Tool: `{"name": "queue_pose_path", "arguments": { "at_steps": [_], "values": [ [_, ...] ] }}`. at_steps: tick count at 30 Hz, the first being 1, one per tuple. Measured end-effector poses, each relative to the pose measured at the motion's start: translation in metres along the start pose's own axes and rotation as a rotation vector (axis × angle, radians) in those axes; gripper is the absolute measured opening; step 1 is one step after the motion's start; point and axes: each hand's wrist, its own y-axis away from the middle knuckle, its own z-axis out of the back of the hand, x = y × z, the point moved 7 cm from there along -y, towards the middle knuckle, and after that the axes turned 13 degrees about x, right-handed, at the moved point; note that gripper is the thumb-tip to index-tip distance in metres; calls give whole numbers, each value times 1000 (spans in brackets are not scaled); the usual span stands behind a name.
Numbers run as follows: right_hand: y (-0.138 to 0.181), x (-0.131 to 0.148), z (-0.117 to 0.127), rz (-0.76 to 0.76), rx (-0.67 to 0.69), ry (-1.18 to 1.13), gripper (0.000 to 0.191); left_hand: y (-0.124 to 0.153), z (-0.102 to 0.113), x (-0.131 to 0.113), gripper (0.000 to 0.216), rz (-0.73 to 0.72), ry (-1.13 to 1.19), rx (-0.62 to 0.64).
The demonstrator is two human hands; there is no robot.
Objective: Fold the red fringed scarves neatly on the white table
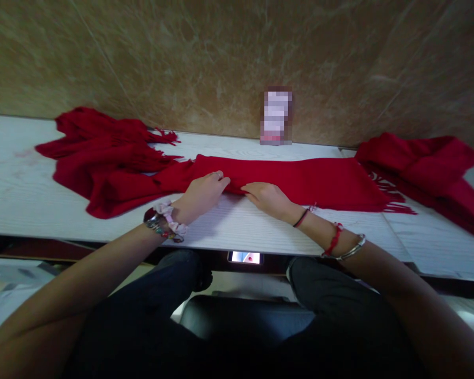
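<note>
A long red fringed scarf (pixel 308 179) lies flat across the white wood-grain table (pixel 19 184), stretched left to right. My left hand (pixel 203 192) rests on its near edge at the middle, fingers curled and pinching the cloth. Right beside it, my right hand (pixel 266 199) presses on the same edge with fingers together, gripping the fabric. The two hands nearly touch. Bracelets and a scrunchie circle my left wrist; cords and a silver bangle circle my right.
A heap of red scarves (pixel 102 152) lies at the table's left, another folded red pile (pixel 430 168) at the right. A blurred small card (pixel 276 117) leans on the brown marbled wall. A phone (pixel 245 257) shows under the table edge, above my dark-trousered knees.
</note>
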Motion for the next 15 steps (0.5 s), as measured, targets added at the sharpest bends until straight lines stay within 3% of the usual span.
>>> {"name": "queue_pose_path", "arguments": {
  "at_steps": [5, 11, 15],
  "values": [
    [1, -9, 2, -26, -20, -100, 30, 3, 0, 9, 29, 47, -75, -40],
    [3, -6, -6, 60, -25, -66, 29, 8, -4, 2, 26, -219, -143, 75],
    [5, -4, -6, 107, -47, -23, 30, 16, 1, -1, 29, -284, -148, 43]
  ]
}}
